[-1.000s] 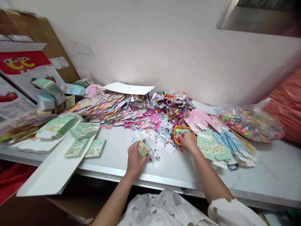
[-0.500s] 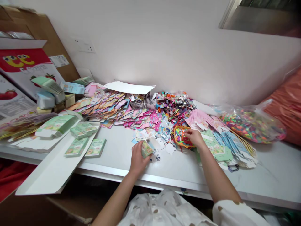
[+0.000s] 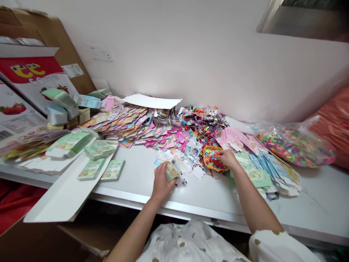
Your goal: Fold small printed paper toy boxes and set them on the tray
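1. A small green box (image 3: 172, 171) sits in the left hand (image 3: 160, 183), fingers wrapped round it from the near side. It is just above the worktop (image 3: 141, 178), near the middle of the front edge.
2. The box is thin printed card, pale green, with a white flap open at its far-right end. Its long axis seems to run from the left hand towards the right hand (image 3: 227, 159), so the open end faces that hand.
3. The right hand is just beside the box, to its right. Its fingertips are drawn narrow inside a small orange basket (image 3: 205, 160) of bright little pieces; whether they grip one I cannot tell.
4. Between the two hands lie loose white and blue paper cut-outs (image 3: 196, 171) - flat, with wavy edges.
5. Behind them, towards the wall, a wide heap of pink cards (image 3: 163, 138) spreads out.
6. Right of the basket, flat green and blue cartons (image 3: 261, 176) are fanned out; beyond them, near the right edge, is a clear bag of coloured beads (image 3: 296, 145) - glossy and lumpy.
7. At the left edge, two flat green packs (image 3: 102, 169) lie on a white card sheet (image 3: 65, 196) that overhangs the front.
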`<state>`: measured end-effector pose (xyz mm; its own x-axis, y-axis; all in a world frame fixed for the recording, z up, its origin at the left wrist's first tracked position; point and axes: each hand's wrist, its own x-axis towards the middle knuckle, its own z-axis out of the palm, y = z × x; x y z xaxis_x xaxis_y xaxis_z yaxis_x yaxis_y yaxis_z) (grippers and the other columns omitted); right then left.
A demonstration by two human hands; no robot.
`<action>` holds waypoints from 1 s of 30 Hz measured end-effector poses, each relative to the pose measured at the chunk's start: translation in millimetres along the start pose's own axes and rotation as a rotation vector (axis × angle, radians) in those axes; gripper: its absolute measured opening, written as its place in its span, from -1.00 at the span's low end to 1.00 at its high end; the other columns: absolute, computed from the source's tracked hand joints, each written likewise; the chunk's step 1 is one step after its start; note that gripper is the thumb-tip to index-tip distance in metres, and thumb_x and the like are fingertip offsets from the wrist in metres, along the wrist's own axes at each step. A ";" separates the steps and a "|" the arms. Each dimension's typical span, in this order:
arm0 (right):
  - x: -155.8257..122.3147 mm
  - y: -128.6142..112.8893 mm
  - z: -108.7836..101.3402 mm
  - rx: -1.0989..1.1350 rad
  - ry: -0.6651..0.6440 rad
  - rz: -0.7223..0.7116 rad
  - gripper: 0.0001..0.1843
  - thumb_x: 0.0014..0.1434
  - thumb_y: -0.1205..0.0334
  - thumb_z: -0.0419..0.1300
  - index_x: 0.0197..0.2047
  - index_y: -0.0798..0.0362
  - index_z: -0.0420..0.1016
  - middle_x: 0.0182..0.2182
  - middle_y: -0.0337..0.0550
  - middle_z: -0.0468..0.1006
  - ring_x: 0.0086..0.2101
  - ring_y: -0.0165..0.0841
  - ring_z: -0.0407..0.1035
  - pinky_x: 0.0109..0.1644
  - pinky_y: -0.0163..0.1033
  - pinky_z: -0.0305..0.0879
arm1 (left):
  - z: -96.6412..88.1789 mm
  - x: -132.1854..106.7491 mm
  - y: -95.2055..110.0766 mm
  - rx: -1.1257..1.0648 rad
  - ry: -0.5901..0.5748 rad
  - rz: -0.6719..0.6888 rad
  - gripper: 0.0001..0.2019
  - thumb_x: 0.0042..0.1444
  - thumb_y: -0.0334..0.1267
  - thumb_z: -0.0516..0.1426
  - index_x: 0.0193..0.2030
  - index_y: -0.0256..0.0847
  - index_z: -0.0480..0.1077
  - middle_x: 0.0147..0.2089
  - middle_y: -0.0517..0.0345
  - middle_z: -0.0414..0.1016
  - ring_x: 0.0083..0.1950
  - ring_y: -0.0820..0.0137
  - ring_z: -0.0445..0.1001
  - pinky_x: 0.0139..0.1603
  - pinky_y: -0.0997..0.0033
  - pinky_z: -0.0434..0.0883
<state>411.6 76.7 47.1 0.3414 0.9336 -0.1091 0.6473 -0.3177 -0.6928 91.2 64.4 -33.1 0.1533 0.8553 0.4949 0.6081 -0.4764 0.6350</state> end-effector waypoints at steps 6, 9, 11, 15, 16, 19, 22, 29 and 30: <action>-23.1 -38.7 10.3 0.404 -0.240 -0.043 -0.67 -0.18 0.04 0.28 -0.46 0.16 0.51 -0.76 -0.39 0.22 -0.72 -0.55 0.01 -0.63 -0.39 -0.09 | 17.6 4.2 13.7 -0.009 -0.033 -0.011 -0.32 -0.09 -0.26 0.21 0.19 -0.19 0.06 0.10 -0.09 0.25 0.13 0.11 0.22 0.13 0.02 0.23; -40.1 -72.1 36.4 0.324 -0.325 -0.202 -0.78 -0.09 0.13 0.22 -0.48 0.14 0.52 -0.73 -0.37 0.27 -0.69 -0.55 0.05 -0.62 -0.42 -0.07 | 24.1 6.5 22.5 0.000 -0.026 0.035 -0.32 -0.09 -0.30 0.20 0.19 -0.21 0.04 0.09 -0.11 0.25 0.13 0.11 0.21 0.14 0.01 0.21; -47.0 -88.6 55.1 0.227 -0.346 -0.294 -0.84 -0.07 0.22 0.18 -0.53 0.13 0.51 -0.74 -0.37 0.27 -0.68 -0.55 0.08 -0.62 -0.44 -0.07 | 26.1 7.2 26.2 0.004 -0.009 0.049 -0.32 -0.09 -0.33 0.19 0.20 -0.23 0.04 0.09 -0.12 0.24 0.12 0.11 0.21 0.14 0.01 0.20; -46.3 -99.5 78.9 0.112 -0.315 -0.367 -0.88 -0.06 0.31 0.14 -0.54 0.11 0.48 -0.71 -0.35 0.36 -0.67 -0.53 0.19 -0.63 -0.46 -0.01 | 26.0 5.2 24.7 0.004 0.033 0.038 -0.33 -0.08 -0.35 0.17 0.20 -0.24 0.03 0.08 -0.13 0.23 0.13 0.11 0.20 0.14 0.01 0.20; -45.0 -99.2 81.5 0.121 -0.320 -0.349 -0.90 -0.06 0.31 0.14 -0.48 0.10 0.49 -0.67 -0.34 0.41 -0.67 -0.52 0.22 -0.63 -0.46 0.03 | 25.9 4.2 23.1 0.002 0.038 0.030 -0.33 -0.08 -0.35 0.17 0.19 -0.24 0.03 0.08 -0.13 0.23 0.13 0.11 0.20 0.14 0.01 0.20; -46.3 -98.5 85.5 0.169 -0.308 -0.295 -0.87 -0.04 0.31 0.15 -0.36 0.09 0.47 -0.57 -0.29 0.50 -0.67 -0.50 0.29 -0.63 -0.44 0.11 | 27.0 1.2 18.0 -0.005 0.038 0.007 -0.34 -0.08 -0.33 0.17 0.18 -0.25 0.04 0.09 -0.13 0.23 0.14 0.11 0.20 0.14 0.01 0.21; -55.3 -100.8 87.2 0.099 -0.358 -0.337 -0.84 0.05 0.30 0.08 -0.50 0.10 0.43 -0.69 -0.32 0.41 -0.69 -0.49 0.30 -0.60 -0.43 0.13 | 29.4 -0.8 14.9 -0.013 0.042 0.011 -0.34 -0.07 -0.30 0.18 0.19 -0.24 0.04 0.09 -0.13 0.24 0.13 0.10 0.21 0.14 -0.01 0.21; 2.4 -90.2 51.0 -0.063 -0.306 -0.389 -0.71 0.19 0.17 0.00 -0.22 0.10 0.50 -0.37 -0.18 0.56 -0.52 -0.44 0.41 -0.45 -0.40 0.26 | 16.0 4.2 0.7 -0.011 0.036 -0.068 -0.39 -0.05 -0.22 0.19 0.16 -0.24 0.09 0.07 -0.10 0.26 0.11 0.12 0.22 0.11 0.05 0.25; 23.9 -85.5 43.8 -0.208 -0.173 -0.372 -0.73 0.17 0.22 0.01 -0.19 0.09 0.51 -0.33 -0.16 0.57 -0.43 -0.41 0.43 -0.36 -0.39 0.27 | 12.5 6.1 -2.6 -0.009 0.046 -0.091 -0.38 -0.05 -0.21 0.19 0.16 -0.23 0.09 0.07 -0.09 0.26 0.10 0.12 0.22 0.11 0.05 0.25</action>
<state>334.5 133.4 72.5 -0.0475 0.9988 -0.0095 0.8334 0.0344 -0.5516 100.2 73.4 -39.1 0.0618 0.8850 0.4615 0.6110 -0.3992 0.6837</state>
